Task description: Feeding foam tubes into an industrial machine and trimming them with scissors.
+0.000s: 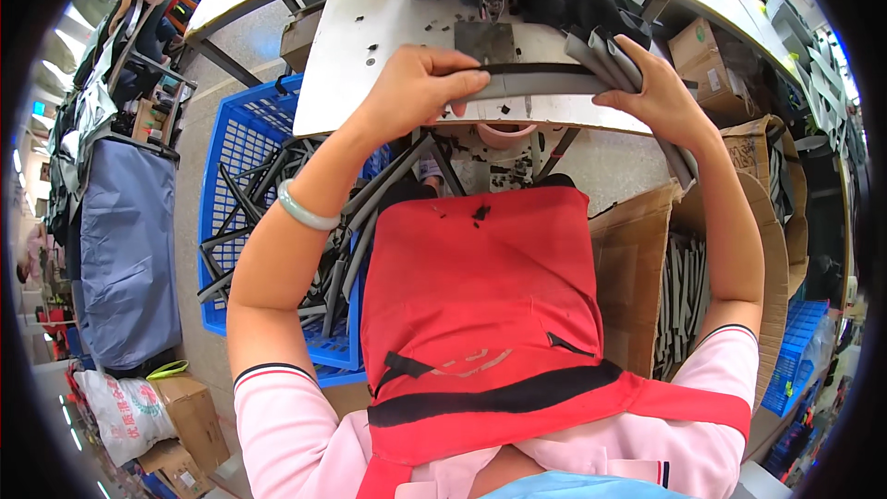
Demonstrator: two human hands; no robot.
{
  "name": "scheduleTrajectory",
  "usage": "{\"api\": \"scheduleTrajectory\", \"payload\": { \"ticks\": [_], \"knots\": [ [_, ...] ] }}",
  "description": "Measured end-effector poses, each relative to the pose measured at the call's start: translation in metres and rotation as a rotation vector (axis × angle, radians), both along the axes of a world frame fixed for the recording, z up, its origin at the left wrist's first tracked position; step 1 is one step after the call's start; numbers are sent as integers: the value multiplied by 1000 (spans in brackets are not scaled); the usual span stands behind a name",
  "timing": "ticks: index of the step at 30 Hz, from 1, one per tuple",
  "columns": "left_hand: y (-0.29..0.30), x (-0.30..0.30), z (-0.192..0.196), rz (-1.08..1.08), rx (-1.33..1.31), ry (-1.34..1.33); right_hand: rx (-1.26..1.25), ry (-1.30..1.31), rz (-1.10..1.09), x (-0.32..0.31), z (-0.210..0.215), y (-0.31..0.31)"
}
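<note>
1. The long grey fabric strip with a black edge (531, 83) lies flat at the near edge of the white metal tabletop (370, 46) — its long axis runs left to right, straight across in front of the person.
2. The left hand (416, 88) is closed on the strip's left end, fingers curled over the top, thumb seemingly underneath, though the grip is partly hidden.
3. The right hand (651, 88) is clamped on the right end, where it also holds a bunch of folded grey strips (605, 51) sticking up from the fist.
4. So the strip is spanned between the two hands, both about equally near — the free middle sits just in front of the dark grey metal plate (485, 40).
5. Below the left arm, a blue plastic crate (236, 143) holds more grey strips; at right, an open brown cardboard box (637, 249) stands beside the red apron (480, 277).
</note>
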State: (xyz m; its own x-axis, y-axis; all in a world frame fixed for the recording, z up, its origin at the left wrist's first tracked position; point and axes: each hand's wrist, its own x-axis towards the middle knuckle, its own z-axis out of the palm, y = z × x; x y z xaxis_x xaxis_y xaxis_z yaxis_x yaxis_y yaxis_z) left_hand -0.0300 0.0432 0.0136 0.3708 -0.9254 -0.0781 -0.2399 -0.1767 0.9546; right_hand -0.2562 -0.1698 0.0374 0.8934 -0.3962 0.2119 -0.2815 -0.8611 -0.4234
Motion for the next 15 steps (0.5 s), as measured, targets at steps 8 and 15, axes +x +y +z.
{"api": "scheduleTrajectory", "payload": {
  "ticks": [8, 15],
  "knots": [
    [-33, 24, -8, 90, 17, -23, 15, 27, -40, 25, -15, -27],
    [-52, 42, -21, 99, -64, 42, -53, 35, -15, 39, -14, -42]
  ]
}}
